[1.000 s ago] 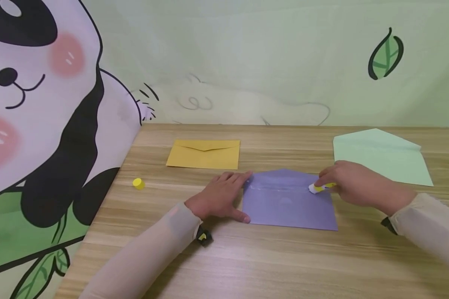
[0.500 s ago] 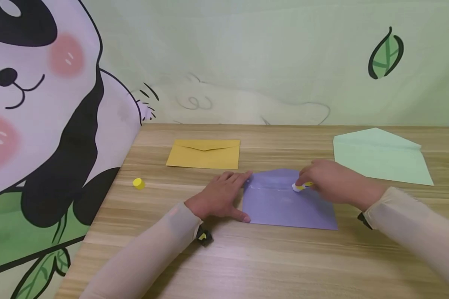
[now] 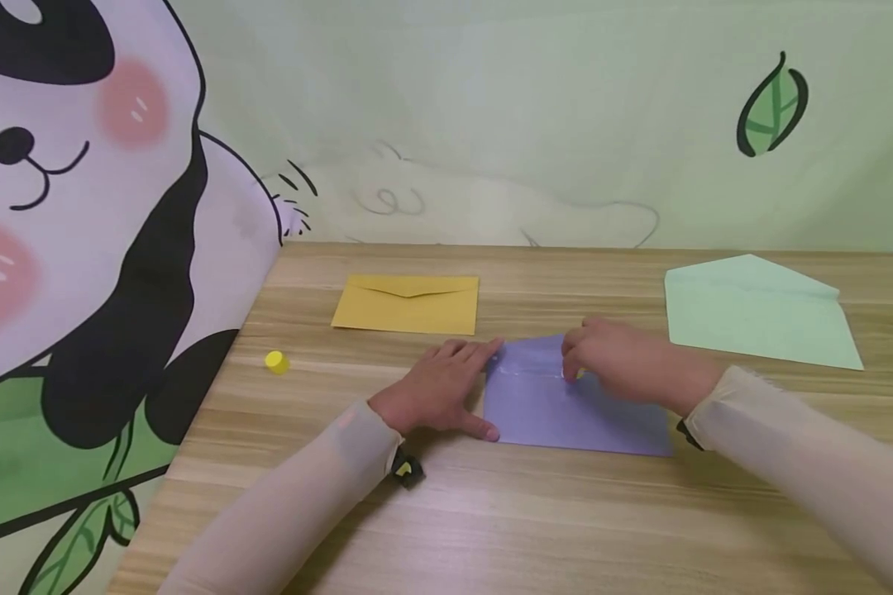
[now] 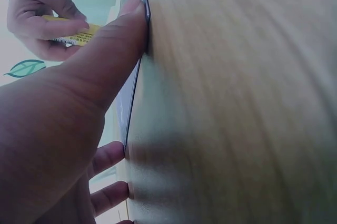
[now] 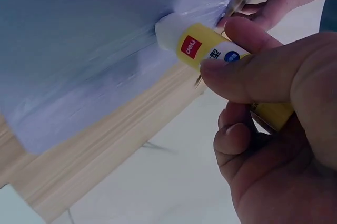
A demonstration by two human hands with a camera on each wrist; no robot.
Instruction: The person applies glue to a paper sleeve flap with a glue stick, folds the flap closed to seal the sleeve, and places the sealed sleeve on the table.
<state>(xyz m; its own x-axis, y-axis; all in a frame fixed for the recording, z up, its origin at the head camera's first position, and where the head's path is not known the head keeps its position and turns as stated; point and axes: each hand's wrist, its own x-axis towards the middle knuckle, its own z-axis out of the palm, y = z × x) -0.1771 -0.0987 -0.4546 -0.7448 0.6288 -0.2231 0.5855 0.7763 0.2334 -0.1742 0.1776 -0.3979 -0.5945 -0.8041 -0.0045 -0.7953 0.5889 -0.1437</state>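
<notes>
A purple envelope (image 3: 565,409) lies flap-open on the wooden table (image 3: 491,512). My left hand (image 3: 446,388) lies flat on the table, fingers and thumb (image 4: 105,61) pressing the envelope's left edge. My right hand (image 3: 625,364) grips a yellow glue stick (image 5: 210,50), its white tip pressed against the envelope's flap (image 5: 105,50) near the fold. In the head view the stick is almost hidden under the hand. A glossy streak of glue runs along the flap (image 3: 528,364).
A yellow envelope (image 3: 408,304) lies shut behind the left hand. A pale green envelope (image 3: 759,318) with its flap up sits at the right rear. A small yellow cap (image 3: 275,361) stands near the table's left edge. A panda backdrop (image 3: 82,248) hangs on the left.
My right hand has slid the glue stick leftward along the purple flap, from its right end to near the middle. The left hand has stayed put.
</notes>
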